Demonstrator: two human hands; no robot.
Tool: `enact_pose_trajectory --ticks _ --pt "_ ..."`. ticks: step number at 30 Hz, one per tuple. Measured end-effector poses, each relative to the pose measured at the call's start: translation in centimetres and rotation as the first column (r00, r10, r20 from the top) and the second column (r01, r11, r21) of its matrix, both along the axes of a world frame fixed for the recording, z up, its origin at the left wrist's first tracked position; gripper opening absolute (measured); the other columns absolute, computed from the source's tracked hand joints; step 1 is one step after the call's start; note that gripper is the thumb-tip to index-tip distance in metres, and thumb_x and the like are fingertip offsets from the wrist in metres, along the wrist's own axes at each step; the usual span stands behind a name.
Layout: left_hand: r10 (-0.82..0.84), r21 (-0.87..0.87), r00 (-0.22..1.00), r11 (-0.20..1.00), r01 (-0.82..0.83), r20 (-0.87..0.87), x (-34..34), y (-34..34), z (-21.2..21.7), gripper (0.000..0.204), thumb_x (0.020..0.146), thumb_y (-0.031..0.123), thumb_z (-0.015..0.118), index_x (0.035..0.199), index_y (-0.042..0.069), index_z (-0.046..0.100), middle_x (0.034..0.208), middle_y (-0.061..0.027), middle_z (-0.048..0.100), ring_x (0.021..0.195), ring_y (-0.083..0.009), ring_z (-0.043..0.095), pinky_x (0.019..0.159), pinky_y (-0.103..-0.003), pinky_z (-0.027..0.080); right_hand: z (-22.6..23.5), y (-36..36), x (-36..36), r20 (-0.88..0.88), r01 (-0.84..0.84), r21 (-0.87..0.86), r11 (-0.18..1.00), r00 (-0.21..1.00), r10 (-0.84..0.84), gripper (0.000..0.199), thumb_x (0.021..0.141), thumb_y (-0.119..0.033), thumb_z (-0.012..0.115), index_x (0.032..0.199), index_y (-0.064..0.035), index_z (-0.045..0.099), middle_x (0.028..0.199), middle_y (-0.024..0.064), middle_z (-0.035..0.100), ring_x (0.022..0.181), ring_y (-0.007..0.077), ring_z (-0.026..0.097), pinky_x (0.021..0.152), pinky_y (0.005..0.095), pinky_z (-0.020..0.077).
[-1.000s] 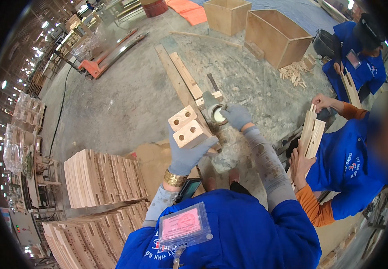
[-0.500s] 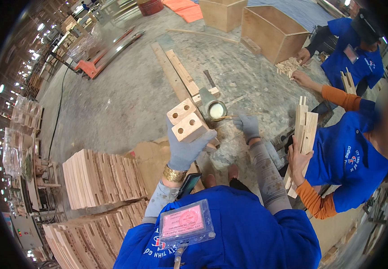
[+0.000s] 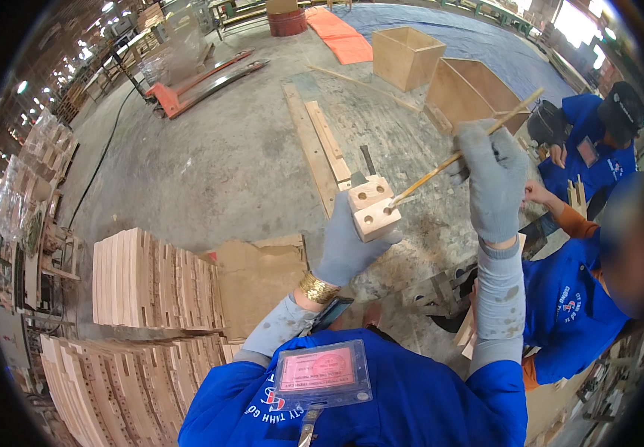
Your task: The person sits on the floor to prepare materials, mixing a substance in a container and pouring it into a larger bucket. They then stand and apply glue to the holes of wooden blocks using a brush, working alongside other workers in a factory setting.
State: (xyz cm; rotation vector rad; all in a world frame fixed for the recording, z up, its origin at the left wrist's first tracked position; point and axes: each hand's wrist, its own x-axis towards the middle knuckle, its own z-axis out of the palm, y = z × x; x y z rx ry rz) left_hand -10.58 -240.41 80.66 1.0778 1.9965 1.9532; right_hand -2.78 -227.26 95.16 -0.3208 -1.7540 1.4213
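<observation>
In front of my chest, my left hand (image 3: 348, 249) is closed around two pale wooden pieces (image 3: 378, 216) set side by side. Their end faces point up, each with two round holes. My right hand (image 3: 495, 175), raised to the right, pinches a thin wooden stick (image 3: 437, 170). Its lower tip meets a hole in the nearer piece; how deep it goes I cannot tell. Both hands wear grey gloves. Just beyond the pieces, a dark-handled tool (image 3: 367, 158) and wooden strips (image 3: 326, 138) lie on the worktop. The cup of white liquid is mostly hidden behind the wooden pieces.
Stacks of slotted wooden parts (image 3: 154, 279) stand at my left, beside flattened cardboard (image 3: 259, 279). An orange pallet jack (image 3: 169, 97) is far left. Plywood boxes (image 3: 407, 58) stand at the back. Two co-workers in blue shirts (image 3: 571, 305) work close on my right.
My right hand has lifted the stick from the cup to a hole in the wooden pieces. My left hand has shifted right with them. The neighbouring co-worker's upright wooden parts have lowered.
</observation>
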Motion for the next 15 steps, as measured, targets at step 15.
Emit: enact_pose_trajectory --ticks 15 --pt "-0.023 0.001 0.999 1.000 0.023 -0.028 -0.2 1.0 0.2 0.071 0.061 0.016 0.080 0.115 0.002 0.036 0.107 -0.0105 0.051 0.097 -0.0170 0.053 0.082 -0.031 0.046 1.7 -0.3 -0.4 0.067 -0.010 0.574 0.819 0.997 -0.035 0.022 0.075 -0.016 0.070 0.067 0.0026 0.060 0.049 0.0059 0.051 0.041 0.0075 0.045 0.039 0.0241 0.0336"
